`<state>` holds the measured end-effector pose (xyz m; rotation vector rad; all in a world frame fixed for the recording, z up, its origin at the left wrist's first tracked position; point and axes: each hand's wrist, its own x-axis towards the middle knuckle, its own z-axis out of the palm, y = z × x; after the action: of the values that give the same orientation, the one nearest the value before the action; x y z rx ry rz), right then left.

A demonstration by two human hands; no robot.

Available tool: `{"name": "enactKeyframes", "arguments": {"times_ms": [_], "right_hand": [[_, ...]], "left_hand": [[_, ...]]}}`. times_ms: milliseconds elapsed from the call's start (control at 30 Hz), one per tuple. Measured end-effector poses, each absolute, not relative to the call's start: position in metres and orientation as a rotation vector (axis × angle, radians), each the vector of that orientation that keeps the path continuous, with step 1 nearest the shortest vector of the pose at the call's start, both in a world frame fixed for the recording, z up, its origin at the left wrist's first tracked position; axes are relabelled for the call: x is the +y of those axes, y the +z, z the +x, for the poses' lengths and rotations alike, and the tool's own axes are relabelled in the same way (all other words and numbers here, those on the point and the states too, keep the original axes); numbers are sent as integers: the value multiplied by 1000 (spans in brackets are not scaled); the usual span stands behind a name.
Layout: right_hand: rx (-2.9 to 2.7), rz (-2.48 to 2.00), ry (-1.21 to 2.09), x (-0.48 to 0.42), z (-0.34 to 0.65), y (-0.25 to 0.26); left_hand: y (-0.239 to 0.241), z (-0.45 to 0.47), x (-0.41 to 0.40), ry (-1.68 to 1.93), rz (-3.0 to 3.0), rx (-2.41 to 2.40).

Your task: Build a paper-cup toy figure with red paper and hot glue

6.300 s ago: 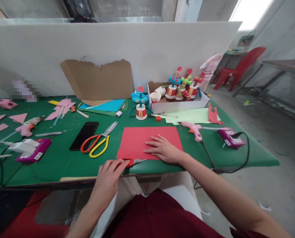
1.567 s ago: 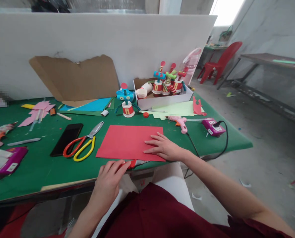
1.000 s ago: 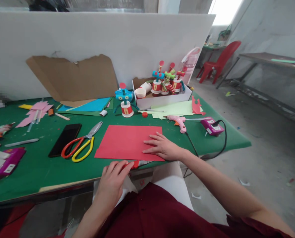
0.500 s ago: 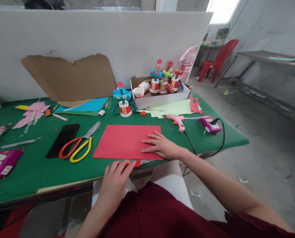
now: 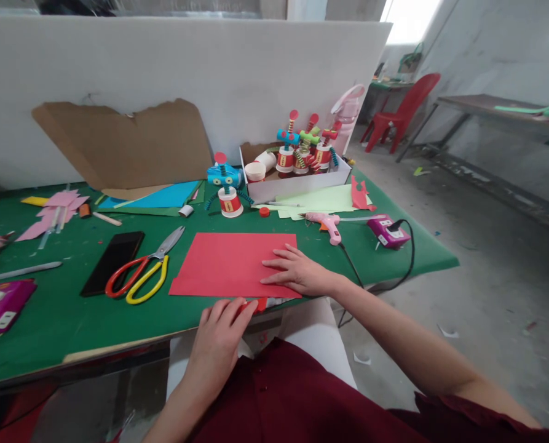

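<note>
A red paper sheet (image 5: 228, 263) lies flat on the green table (image 5: 71, 320) in front of me. My right hand (image 5: 299, 274) rests flat on the sheet's near right corner, fingers stretched out. My left hand (image 5: 221, 332) sits at the table's front edge just below the sheet, fingers curled over a small red object (image 5: 256, 304) with a silvery part. What that object is I cannot make out.
Scissors (image 5: 140, 274) with red and yellow handles and a black phone (image 5: 112, 263) lie left of the sheet. A pink glue gun (image 5: 324, 224) and its cord lie to the right. A white box (image 5: 297, 178) of cup figures, a blue figure (image 5: 225, 191) and cardboard (image 5: 126, 144) stand behind.
The view has drifted rightward, so the table's things sit further left in the picture. My left hand has slid slightly right along the front edge. My right hand stays on the red sheet.
</note>
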<state>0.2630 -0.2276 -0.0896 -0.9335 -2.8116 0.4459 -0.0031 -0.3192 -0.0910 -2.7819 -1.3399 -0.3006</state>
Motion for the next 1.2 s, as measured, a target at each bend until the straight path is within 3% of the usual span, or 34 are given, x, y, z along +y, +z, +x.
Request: {"name": "enactKeyframes", "arguments": {"times_ms": [800, 1200], "right_hand": [[-2735, -955, 548, -228, 264, -88], [-2654, -954, 596, -229, 264, -89]], "left_hand": [[-91, -46, -325, -369, -2819, -1407], [-69, -104, -307, -383, -1928, -1831]]}}
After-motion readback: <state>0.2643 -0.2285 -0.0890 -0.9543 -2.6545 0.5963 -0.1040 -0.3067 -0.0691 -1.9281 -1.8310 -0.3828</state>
